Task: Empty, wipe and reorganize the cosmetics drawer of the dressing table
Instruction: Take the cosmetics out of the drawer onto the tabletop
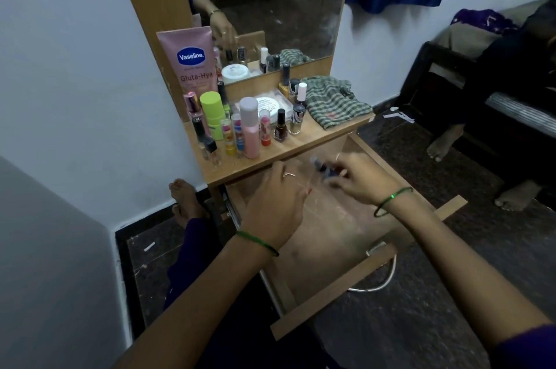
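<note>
While both hands work at the back of the open drawer (337, 230), the step looks like lifting out the last small cosmetics. The right hand (365, 180) has its fingers curled round a small dark bottle (323, 168), blurred by motion, just under the front edge of the tabletop (267, 155). The left hand (278, 203) reaches in beside it; whether its fingers hold anything I cannot tell, since its back hides them. Most of the drawer floor shows bare and looks dusty. The rest of the cosmetics already stand on the tabletop: a pink Vaseline tube (192, 64) against the mirror, a pink bottle (250, 128), nail polishes (280, 126), with a green checked cloth (334, 100) lying at the right end, near to hand for wiping.

To do this well, I would lift the bottle clear of the tabletop's overhang before swinging it up, and set it in the free strip near the cloth, away from the crowded upright bottles, which would topple easily.
</note>
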